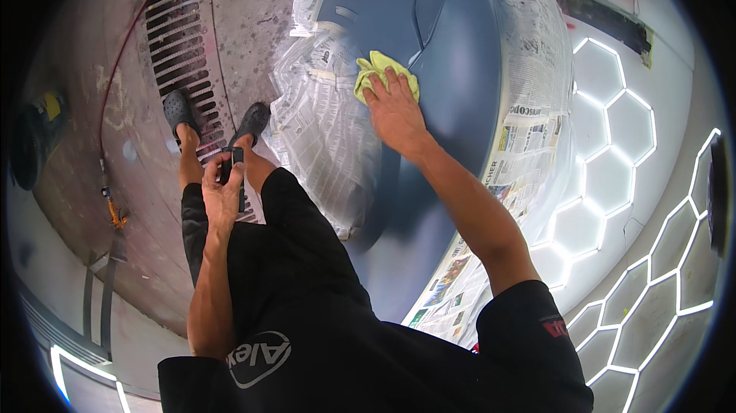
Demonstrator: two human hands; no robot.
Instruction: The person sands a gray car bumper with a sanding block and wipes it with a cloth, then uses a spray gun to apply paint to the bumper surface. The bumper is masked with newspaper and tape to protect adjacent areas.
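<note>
Head view: wiping looks in hand; the fingers of the right hand hold a crumpled yellow-green cloth against the left part of a smooth blue-grey car panel, the cloth's longer axis roughly crosswise, neither end clearly leading; another stroke would want even pressure; left of the panel, the left hand grips a narrow black object, kind unclear

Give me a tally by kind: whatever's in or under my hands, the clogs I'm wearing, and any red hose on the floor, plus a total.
Yellow-green cloth, under the right hand: 1
Dark handheld item, exact kind unclear, in the left hand: 1
Dark clogs: 2
Red hose: 1
Total: 5
</note>
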